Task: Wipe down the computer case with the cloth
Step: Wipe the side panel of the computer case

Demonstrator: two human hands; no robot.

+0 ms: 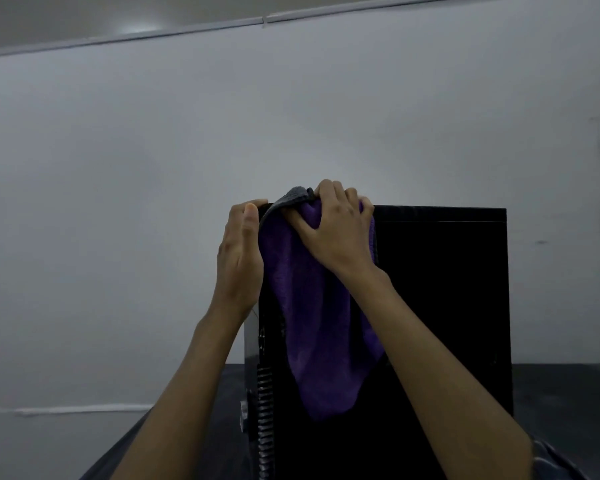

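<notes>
A black computer case (444, 306) stands upright on a dark table, its side panel facing me. A purple cloth (312, 323) with a grey backing hangs down over the case's upper left part. My right hand (336, 226) grips the bunched top of the cloth at the case's top edge. My left hand (239, 258) lies flat against the case's left upper corner, fingers straight, fingertips at the top edge.
The dark table (561, 403) runs under the case and out to the right. A plain grey wall (153, 202) stands close behind. Slotted vents (264, 427) show on the case's lower left edge.
</notes>
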